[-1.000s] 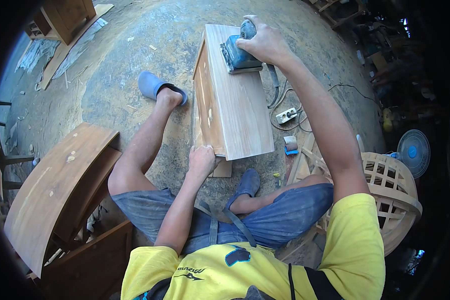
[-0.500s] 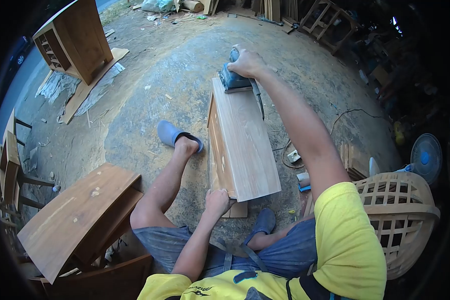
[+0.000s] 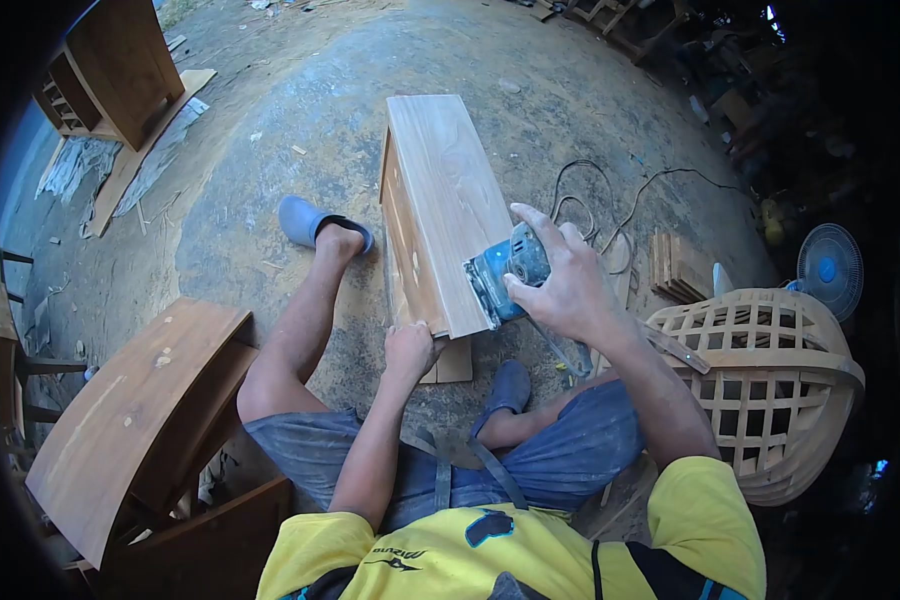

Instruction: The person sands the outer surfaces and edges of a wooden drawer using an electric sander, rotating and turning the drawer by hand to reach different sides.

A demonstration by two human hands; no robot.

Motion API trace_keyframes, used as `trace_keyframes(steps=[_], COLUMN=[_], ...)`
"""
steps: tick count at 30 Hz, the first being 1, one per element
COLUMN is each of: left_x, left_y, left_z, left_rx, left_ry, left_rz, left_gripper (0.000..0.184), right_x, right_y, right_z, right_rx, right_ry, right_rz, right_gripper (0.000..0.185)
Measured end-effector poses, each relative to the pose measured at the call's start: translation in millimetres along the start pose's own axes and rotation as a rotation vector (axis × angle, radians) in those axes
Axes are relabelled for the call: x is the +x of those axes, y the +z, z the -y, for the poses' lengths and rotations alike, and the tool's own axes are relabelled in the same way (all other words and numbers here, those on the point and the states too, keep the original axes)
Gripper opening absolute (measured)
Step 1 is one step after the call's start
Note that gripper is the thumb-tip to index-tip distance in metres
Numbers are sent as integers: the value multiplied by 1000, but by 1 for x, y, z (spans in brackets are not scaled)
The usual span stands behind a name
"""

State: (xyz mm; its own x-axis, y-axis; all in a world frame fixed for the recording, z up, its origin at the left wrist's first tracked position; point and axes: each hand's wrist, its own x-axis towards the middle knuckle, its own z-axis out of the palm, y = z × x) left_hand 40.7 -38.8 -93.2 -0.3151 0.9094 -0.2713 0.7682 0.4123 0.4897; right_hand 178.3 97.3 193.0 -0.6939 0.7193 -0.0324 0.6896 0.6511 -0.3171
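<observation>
A blue electric sander (image 3: pixel 494 278) rests at the near right end of a pale wooden panel. My right hand (image 3: pixel 570 285) is wrapped around its top, and its cord hangs down beside the panel. The panel (image 3: pixel 440 170) forms the upper face of a long wooden drawer or box lying on its side, with a browner face (image 3: pixel 403 255) on the left. At the near end of this box, my left hand (image 3: pixel 412 352) grips the edge, its fingertips partly hidden.
A wooden cabinet (image 3: pixel 125 75) stands far left. Nearer on the left is a brown wooden furniture piece (image 3: pixel 135 420). To the right are a lattice wooden frame (image 3: pixel 760 390), a fan (image 3: pixel 828 268) and stacked boards (image 3: pixel 676 265). A power cord (image 3: pixel 660 175) crosses the floor.
My right hand has drawn the sander from the far end of the panel to its near right end. My left hand keeps its grip on the near edge. The view has shifted slightly.
</observation>
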Motion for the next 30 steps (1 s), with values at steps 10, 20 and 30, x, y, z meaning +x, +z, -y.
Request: trace_keyframes(steps=[10, 20, 30], left_x=[1, 5, 7], left_y=[7, 11, 9], left_z=[5, 10, 13], left_rx=[-5, 10, 23], left_ry=[49, 31, 40], left_rz=[-44, 9, 46], left_gripper=[48, 43, 33], right_x=[75, 316, 336], right_y=[-3, 3, 16], right_z=[-20, -36, -43], right_rx=[-27, -100, -128], right_ry=[21, -14, -41], right_rz=[-63, -147, -213], right_gripper=[83, 93, 92])
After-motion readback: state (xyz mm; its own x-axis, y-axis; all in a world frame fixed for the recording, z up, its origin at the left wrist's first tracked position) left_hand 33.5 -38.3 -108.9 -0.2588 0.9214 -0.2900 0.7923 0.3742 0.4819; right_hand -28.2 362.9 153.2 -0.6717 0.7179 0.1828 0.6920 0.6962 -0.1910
